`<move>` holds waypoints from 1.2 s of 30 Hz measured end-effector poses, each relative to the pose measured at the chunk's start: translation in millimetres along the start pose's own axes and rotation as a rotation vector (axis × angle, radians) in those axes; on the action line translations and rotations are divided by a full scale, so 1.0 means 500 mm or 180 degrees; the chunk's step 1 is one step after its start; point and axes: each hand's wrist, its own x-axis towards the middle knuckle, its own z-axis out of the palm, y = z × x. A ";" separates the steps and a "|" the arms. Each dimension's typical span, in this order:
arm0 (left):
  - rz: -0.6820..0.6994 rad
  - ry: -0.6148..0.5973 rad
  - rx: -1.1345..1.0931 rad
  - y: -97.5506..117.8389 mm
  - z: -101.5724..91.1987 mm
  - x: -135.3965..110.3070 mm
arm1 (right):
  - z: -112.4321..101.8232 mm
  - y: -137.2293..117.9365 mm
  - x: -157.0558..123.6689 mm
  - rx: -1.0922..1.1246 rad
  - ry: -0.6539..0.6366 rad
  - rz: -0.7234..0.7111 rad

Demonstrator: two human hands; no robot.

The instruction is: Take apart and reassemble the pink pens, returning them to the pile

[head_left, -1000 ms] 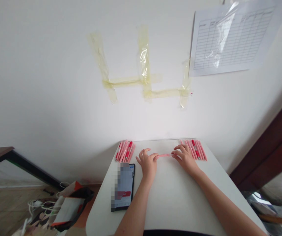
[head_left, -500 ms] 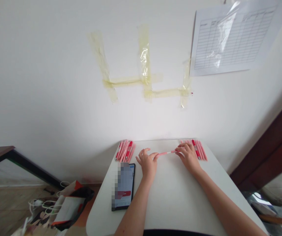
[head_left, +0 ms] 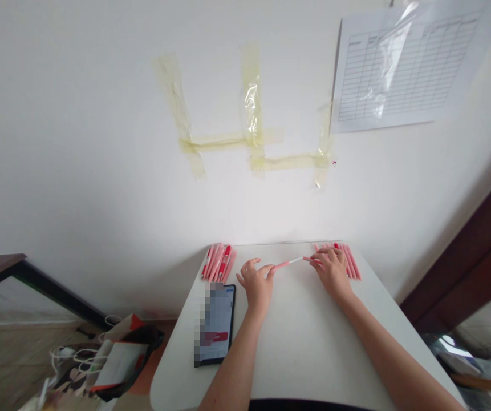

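My left hand (head_left: 257, 285) pinches the end of a pink pen (head_left: 283, 265) between thumb and forefinger, its other fingers spread. The pen's slim white part points up and right. My right hand (head_left: 334, 275) pinches a thin pinkish-red pen piece (head_left: 308, 259), perhaps a cap; its far end is hidden by the fingers. The white tip and that piece lie very near each other, with a small gap between. Beside the right hand is a row of pink and red pens (head_left: 352, 262), partly covered by it. Another bunch of pens (head_left: 217, 262) lies left of my left hand.
A phone (head_left: 216, 325) with a lit screen lies on the left of the white table (head_left: 300, 354), near my left forearm. The wall (head_left: 245, 211) rises behind the table. Bags and white cords (head_left: 95, 359) are on the floor at left.
My right hand has shifted slightly right, and the piece in it has come away from the pen. More of the white part shows, and the pen tilts up more. My left hand barely moved.
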 end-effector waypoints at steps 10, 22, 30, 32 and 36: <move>-0.0046 0.0091 0.0021 -0.003 0.002 0.002 | -0.003 -0.004 -0.002 -0.0121 0.0061 0.0064; 0.0069 0.0203 0.0284 -0.002 0.013 -0.004 | 0.003 -0.008 -0.004 -0.0170 -0.0060 0.0047; 0.0161 0.0008 0.0532 0.006 0.015 -0.012 | 0.004 -0.007 -0.006 -0.0154 -0.0107 0.0021; 0.0153 -0.0003 0.0649 0.007 0.013 -0.012 | 0.006 -0.007 -0.007 -0.0161 -0.0068 0.0016; 0.0151 0.0024 0.0868 0.005 0.012 -0.011 | 0.007 -0.007 -0.007 -0.0152 -0.0046 -0.0024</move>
